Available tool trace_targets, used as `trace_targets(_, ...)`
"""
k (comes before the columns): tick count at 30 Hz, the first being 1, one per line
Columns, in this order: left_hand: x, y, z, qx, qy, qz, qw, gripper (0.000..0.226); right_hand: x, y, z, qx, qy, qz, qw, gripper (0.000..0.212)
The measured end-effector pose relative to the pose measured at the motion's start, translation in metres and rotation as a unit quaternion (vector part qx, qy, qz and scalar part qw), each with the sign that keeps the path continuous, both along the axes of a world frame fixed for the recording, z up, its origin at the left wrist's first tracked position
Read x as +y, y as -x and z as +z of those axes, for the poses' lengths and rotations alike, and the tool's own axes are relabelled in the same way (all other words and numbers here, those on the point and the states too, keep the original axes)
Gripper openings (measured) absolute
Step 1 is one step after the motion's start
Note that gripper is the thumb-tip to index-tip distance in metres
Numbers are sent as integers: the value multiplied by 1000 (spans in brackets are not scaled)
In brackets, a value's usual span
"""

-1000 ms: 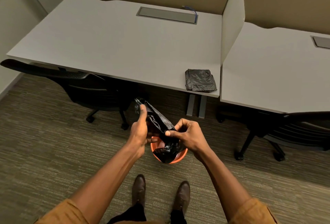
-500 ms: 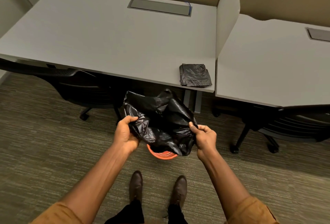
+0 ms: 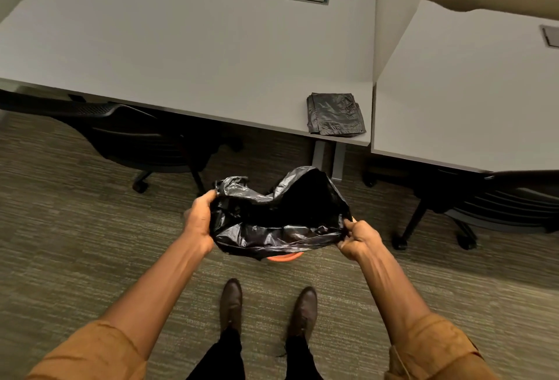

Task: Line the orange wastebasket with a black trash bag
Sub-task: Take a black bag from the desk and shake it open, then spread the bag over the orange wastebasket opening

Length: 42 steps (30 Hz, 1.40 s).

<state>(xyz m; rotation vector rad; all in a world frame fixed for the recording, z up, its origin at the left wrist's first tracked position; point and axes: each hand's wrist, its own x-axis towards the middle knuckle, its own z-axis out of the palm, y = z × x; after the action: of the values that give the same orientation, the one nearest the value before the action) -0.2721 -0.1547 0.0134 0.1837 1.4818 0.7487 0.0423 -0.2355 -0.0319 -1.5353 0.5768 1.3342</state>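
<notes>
A black trash bag [image 3: 281, 216] is stretched wide between both hands, its mouth open toward me. My left hand [image 3: 201, 220] grips the bag's left edge. My right hand [image 3: 357, 239] pinches its right edge. The orange wastebasket [image 3: 282, 257] stands on the carpet directly under the bag; only a thin arc of its rim shows below the plastic, just ahead of my shoes.
A folded stack of black bags [image 3: 334, 114] lies on the near right corner of the grey desk [image 3: 181, 46]. Black office chairs stand at left [image 3: 136, 134] and right [image 3: 496, 201]. A second desk [image 3: 469, 92] lies beyond a divider panel. Desk legs [image 3: 328, 158] rise behind the bag.
The bag went from a bunched strip between close hands to a wide open mouth. Both hands moved apart, and the bag now covers nearly all of the wastebasket.
</notes>
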Motion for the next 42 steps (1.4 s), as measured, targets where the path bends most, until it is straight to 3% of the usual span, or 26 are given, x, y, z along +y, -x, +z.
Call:
trace_targets(2, 9, 6, -23, 44, 13, 17, 999, 57, 1, -2, -14, -3, 15, -6, 1000, 28)
trace_targets(6, 20, 5, -51, 78, 19, 31, 996, 33, 2, -1, -25, -58, 18, 26, 998, 6)
trace_targets(10, 36, 8, -89, 64, 33, 67, 995, 33, 7, -7, -38, -124, 15, 74, 989, 33)
trace_targets(14, 47, 3, -129, 52, 55, 66, 995, 24, 12, -17, -66, -144, 15, 112, 983, 29)
trace_targets(19, 57, -6, -178, 38, 35, 26, 998, 36, 27, -30, -107, -158, 6, 115, 981, 34)
trace_targets(26, 53, -3, -235, 62, 3, -34, 998, 76, 53, -40, -155, -171, -6, 124, 977, 42)
trace_targets(29, 39, -6, -253, 72, 3, -34, 997, 72, 50, -36, -180, -194, 5, 146, 970, 43)
trace_targets(34, 19, 0, -302, 71, 37, -31, 996, 68, 28, -24, -243, -230, 73, 218, 946, 76)
trace_targets(39, 11, 12, -377, 65, 71, -10, 995, 71, 4, -12, -316, -220, 123, 238, 938, 94)
trace_targets(42, 12, 10, -427, 47, 75, -20, 996, 77, -2, -5, -360, -180, 120, 224, 950, 87)
